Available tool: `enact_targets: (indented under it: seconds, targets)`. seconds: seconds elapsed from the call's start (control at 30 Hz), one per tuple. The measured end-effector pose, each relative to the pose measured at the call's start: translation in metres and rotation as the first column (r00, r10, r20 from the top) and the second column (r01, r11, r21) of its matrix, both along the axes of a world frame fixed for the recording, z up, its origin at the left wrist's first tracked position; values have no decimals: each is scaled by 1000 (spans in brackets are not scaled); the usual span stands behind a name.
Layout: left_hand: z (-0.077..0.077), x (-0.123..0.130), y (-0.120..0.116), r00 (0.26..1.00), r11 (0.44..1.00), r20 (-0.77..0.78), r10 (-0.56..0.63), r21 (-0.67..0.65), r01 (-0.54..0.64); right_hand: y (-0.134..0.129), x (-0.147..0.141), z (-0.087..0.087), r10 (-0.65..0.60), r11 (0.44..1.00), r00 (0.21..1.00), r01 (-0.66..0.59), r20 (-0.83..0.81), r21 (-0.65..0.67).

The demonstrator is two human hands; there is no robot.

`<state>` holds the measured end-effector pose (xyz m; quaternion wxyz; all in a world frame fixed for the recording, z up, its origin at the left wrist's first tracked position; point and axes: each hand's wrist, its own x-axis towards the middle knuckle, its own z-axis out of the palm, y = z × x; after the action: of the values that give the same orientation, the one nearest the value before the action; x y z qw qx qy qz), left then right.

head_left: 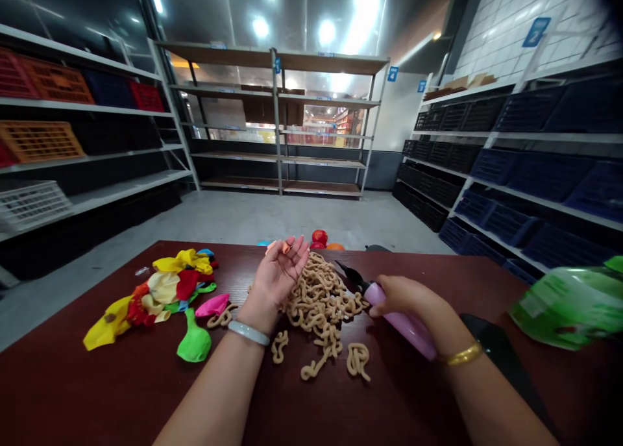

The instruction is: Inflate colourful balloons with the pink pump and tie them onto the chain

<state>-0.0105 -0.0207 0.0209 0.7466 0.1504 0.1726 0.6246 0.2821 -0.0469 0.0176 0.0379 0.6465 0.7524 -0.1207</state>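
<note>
My left hand (281,271) is palm up over the table, fingers curled, with a small orange piece (285,247) between thumb and fingers. In my right hand (396,297) is a pink bottle-shaped object (409,332) with a black pointed tip, tilted toward the pile. A heap of tan, rope-like curled pieces (324,293) lies between and beyond my hands, with loose pieces nearer me. To the left are deflated balloons: a light green one (193,339), a pink one (212,305) and a yellow one (108,322) among several others.
The dark red table (97,394) spans the front. A green and white bag (564,309) stands at the right, near a black flat object (501,355). Red and orange round things (319,236) show beyond the far edge. Shelves with crates line both sides.
</note>
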Motion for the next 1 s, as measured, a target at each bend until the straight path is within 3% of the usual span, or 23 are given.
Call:
enact_targets:
  seconds: [0.1,0.2,0.3,0.37,0.47,0.73,1.0]
  targets:
    - [-1,-2,1,999,999,35,27,-31,-26,2,-1,-8,-14,1000,1000,14,5,28]
    - [-4,-1,3,999,997,25,46,-56,-45,3,-7,-8,-23,975,999,32,-42,221]
    - [-9,3,4,999,998,-10,53,-44,-53,-4,-18,-6,110,881,989,-50,-100,470]
    - [-11,6,4,998,998,-41,46,-32,-47,-11,-28,-6,219,831,972,-137,-91,539]
    - [-12,12,3,995,999,-91,35,-12,-36,-19,-40,-9,263,821,963,-189,-63,538]
    - [-19,27,-2,978,995,-210,16,100,5,-20,-43,-12,238,821,969,-162,-71,547]
    - [-20,41,-8,940,982,-322,109,183,-51,-23,-48,-9,226,879,966,-147,-124,453]
